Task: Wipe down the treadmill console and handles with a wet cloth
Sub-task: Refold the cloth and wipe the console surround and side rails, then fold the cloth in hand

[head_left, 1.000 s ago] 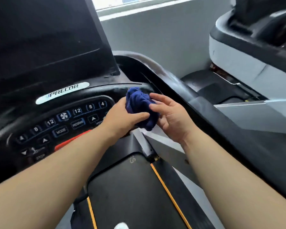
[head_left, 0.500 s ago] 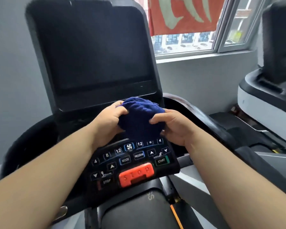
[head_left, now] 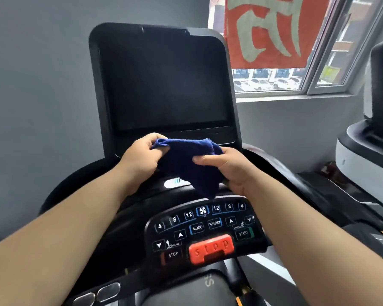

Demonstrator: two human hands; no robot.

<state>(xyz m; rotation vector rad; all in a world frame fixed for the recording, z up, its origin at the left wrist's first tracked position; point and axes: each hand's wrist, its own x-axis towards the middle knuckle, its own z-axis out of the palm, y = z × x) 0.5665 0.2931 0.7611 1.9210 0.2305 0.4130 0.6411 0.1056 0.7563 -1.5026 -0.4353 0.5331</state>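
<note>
Dark blue cloth [head_left: 186,164] bunched, pinched between my left hand [head_left: 139,157] and right hand [head_left: 230,166], corner hanging down. Held before black console [head_left: 102,96], at lower edge of dark, blank screen [head_left: 164,85]; keypad [head_left: 203,228] beneath.

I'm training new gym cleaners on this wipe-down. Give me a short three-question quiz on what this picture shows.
1. True or false: the left hand and the right hand both grip the blue cloth.
2. Where is the blue cloth in this view? A on the treadmill belt; B between the dark screen and the keypad; C on the window sill.
3. Fill in: the key just right of the red stop button reads ____.
Key: 1 true; 2 B; 3 START.
</note>
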